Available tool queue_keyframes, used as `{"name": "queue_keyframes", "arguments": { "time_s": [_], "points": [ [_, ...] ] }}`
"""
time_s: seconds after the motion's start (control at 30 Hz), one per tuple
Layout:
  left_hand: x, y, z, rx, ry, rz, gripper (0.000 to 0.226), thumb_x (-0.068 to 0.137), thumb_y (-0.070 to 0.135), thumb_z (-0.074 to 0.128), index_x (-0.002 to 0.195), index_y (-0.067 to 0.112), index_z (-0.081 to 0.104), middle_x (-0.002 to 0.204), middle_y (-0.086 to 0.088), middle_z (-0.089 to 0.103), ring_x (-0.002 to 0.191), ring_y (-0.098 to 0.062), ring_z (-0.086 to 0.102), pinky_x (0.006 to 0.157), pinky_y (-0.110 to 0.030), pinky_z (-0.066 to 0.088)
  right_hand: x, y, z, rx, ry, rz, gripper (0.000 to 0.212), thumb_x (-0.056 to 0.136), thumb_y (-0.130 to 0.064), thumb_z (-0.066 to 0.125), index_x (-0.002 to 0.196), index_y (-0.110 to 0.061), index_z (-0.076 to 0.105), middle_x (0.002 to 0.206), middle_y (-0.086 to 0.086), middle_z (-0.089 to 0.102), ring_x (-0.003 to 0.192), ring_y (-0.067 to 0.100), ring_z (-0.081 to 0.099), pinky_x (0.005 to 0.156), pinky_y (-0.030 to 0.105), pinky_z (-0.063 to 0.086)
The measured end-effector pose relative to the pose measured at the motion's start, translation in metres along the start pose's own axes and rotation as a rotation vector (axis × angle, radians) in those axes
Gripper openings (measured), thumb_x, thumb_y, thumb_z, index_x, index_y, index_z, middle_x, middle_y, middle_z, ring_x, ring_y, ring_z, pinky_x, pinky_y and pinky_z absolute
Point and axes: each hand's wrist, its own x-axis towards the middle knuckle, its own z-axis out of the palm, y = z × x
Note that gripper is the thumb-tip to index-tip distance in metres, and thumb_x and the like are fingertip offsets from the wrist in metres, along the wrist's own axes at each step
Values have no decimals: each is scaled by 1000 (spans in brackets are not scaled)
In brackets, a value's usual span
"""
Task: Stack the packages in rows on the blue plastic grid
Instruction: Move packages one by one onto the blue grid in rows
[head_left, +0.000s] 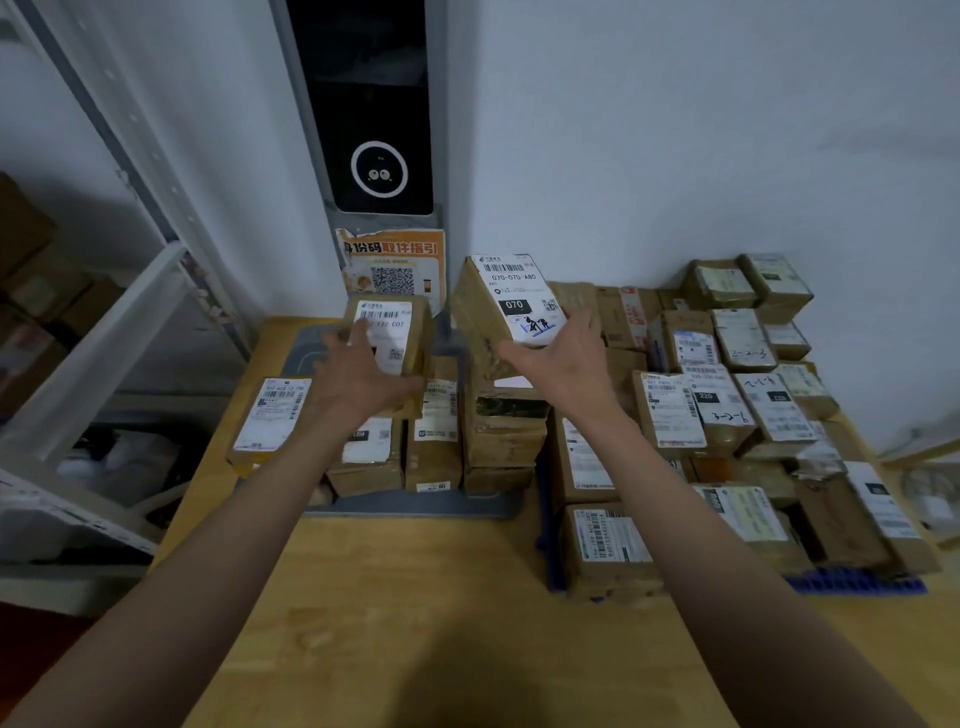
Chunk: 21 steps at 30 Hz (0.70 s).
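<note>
Above the table (415, 597), the right hand (558, 358) grips a "070-070-A80" package (506, 312); the left hand (363, 379) grips one seemingly labelled "122" (395, 338).

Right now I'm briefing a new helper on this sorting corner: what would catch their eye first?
Two outstretched hands, each lifting a brown box: the left hand grips a labelled package, the right hand a package marked 070. To the right, rows of packages crowd the blue plastic grid; behind stands a dark scanner column.

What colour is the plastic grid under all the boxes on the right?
Blue. The grid peeks out beneath the packages, clearest in the head view.
</note>
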Motion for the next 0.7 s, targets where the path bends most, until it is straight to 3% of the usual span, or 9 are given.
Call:
{"name": "queue_keyframes", "arguments": {
  "time_s": [0.13, 0.33, 0.43, 0.7],
  "points": [
    [-7, 33, -22, 9, 43, 106, 109, 59, 71, 74, 146, 28, 22, 138, -12, 28, 122, -42, 43, 99, -51, 45, -4, 3, -25, 16, 55, 3, 86, 65, -49, 76, 130, -10, 37, 122, 2, 41, 120, 21, 41, 97, 48, 46],
    [-18, 89, -23, 14, 56, 216, 111, 55, 77, 70, 145, 36, 21, 148, -10, 24, 130, -43, 36, 100, -56, 40, -13, 23, -68, 53, 114, 22, 94, 60, -51, 72, 135, -9, 33, 123, 1, 38, 123, 20, 37, 103, 48, 42],
    [-21, 121, -24, -7, 60, 244, 111, 55, 75, 70, 146, 35, 22, 151, -10, 23, 132, -43, 36, 101, -56, 38, -16, 40, -92, 56, 140, 52, 100, 63, -50, 73, 141, -8, 28, 133, 4, 37, 129, 23, 37, 104, 50, 42],
    [-36, 207, 3, 7, 53, 324, 104, 60, 69, 72, 145, 32, 24, 148, -12, 23, 132, -42, 35, 99, -52, 41, -8, 96, -157, 35, 192, 114, 98, 60, -52, 68, 139, -8, 31, 125, 2, 37, 122, 24, 42, 96, 45, 47]
  ]
}}
